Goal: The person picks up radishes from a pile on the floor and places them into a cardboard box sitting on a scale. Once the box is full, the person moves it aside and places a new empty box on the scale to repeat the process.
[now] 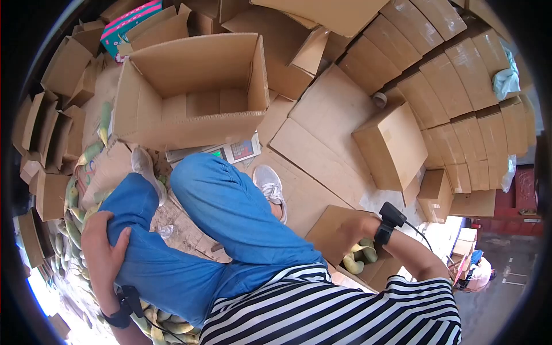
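My left hand (105, 247) rests on the knee of my blue trousers (135, 201), thumb apart from the fingers, holding nothing. On the other side, my right hand (347, 233) reaches into an open cardboard box (329, 229) beside my hip; it is blurred, and its fingers are hard to make out. Yellow-green gourds (353, 264) lie in that box just below the hand. A large open carton (190, 129), with no contents visible, stands in front of my knees on a scale (242, 149) with a keypad and a green display.
Stacked cartons (445, 86) line the right side, with a closed box (391, 146) before them. Many gourds (72, 230) lie at the left. Open boxes (69, 66) stand at the upper left. Flattened cardboard (322, 138) covers the floor. Another person (478, 275) is at the far right.
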`<action>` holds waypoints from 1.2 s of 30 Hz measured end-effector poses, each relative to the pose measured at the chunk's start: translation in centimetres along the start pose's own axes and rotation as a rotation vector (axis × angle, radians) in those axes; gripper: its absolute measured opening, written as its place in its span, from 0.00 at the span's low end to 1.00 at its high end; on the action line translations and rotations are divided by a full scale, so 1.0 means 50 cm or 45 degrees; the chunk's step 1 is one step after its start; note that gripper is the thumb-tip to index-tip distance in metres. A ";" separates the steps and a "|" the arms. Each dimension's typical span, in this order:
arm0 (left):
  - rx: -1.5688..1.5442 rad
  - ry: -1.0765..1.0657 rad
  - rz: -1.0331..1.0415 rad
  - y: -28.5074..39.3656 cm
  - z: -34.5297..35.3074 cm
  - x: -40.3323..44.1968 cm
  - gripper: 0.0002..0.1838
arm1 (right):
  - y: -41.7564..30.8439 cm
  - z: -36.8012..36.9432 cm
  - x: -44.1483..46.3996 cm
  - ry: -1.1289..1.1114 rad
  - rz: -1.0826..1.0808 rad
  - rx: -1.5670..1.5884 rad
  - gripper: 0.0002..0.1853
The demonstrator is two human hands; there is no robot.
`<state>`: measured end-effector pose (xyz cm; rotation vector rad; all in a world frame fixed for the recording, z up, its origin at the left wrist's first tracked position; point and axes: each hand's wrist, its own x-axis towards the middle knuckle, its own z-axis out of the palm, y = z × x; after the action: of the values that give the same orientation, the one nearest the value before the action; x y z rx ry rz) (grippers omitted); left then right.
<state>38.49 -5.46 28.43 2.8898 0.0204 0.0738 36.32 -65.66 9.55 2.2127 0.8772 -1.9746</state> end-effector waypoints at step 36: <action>0.057 0.106 0.011 -0.012 0.008 -0.007 0.20 | -0.150 -0.491 -0.165 1.592 0.005 0.285 0.29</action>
<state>38.16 -4.96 27.87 2.9301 0.0246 0.1973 54.90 -52.73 24.15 3.4959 0.6411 -0.4625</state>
